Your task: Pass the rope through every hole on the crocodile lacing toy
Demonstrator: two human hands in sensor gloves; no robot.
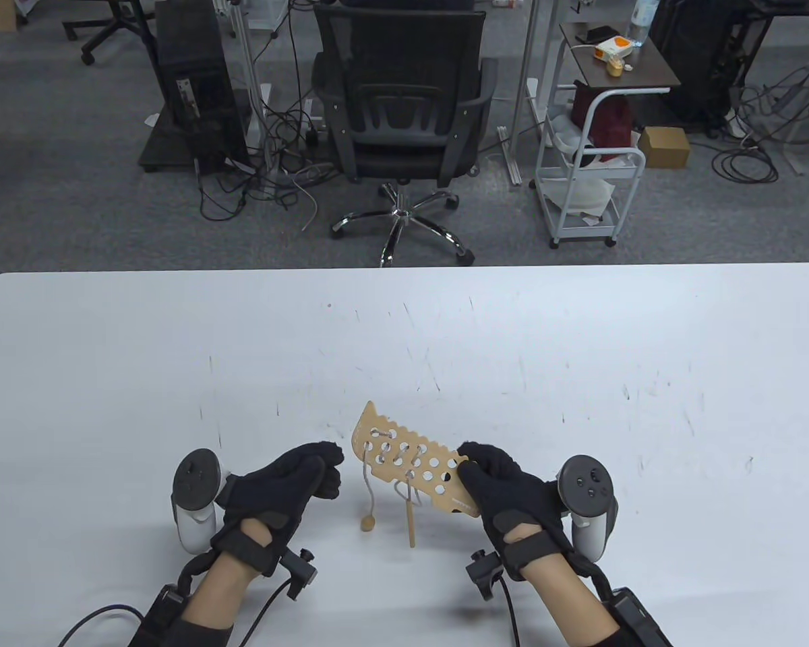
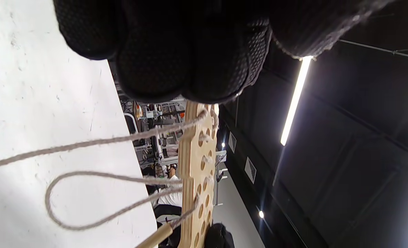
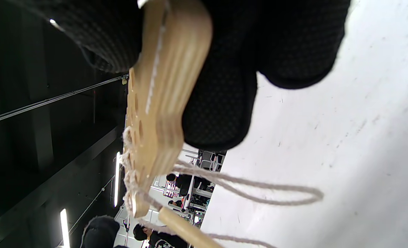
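The wooden crocodile lacing board (image 1: 411, 465) is held tilted above the white table (image 1: 175, 377). My right hand (image 1: 492, 475) grips its near right end, thumb and fingers on either side of it in the right wrist view (image 3: 166, 89). A grey rope (image 1: 369, 488) is threaded through several holes and hangs down to a round wooden bead (image 1: 368, 522). A wooden needle stick (image 1: 411, 522) dangles below the board. My left hand (image 1: 313, 472) is curled beside the board's left end, a little apart from it; its fingers (image 2: 176, 51) hold nothing I can see.
A black office chair (image 1: 404, 114) and a white cart (image 1: 590, 155) stand on the floor beyond the table's far edge. A rope loop (image 2: 87, 196) hangs from the board toward the table.
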